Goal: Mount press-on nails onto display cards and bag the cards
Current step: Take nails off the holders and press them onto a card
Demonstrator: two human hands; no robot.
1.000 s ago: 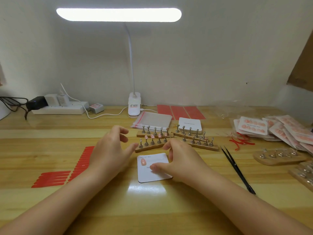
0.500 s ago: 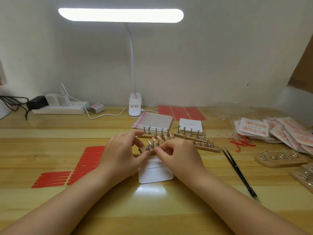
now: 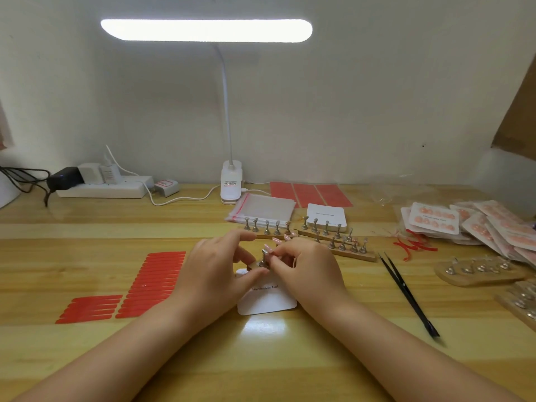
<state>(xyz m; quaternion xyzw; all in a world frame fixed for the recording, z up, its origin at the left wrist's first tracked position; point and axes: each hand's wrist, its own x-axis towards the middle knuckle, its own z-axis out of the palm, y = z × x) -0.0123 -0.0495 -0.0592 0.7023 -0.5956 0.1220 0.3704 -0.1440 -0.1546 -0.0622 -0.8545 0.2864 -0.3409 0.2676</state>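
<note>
The pink press-on nail, pinched by the right hand just behind the white display card while the left hand grips its wooden stand, could flick away if tugged; hands hide the card's mounted nails.

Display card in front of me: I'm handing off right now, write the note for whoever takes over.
Left hand: steadies the near end of the wooden nail stand.
Right hand: pinches a pink press-on nail at a peg on that stand.
Display card: on the table under both hands; its visible part is bare.
Done: bagged cards piled far right.
Left: mount the nails, then bag the card from the empty bags. Tweezers lie right.
</note>
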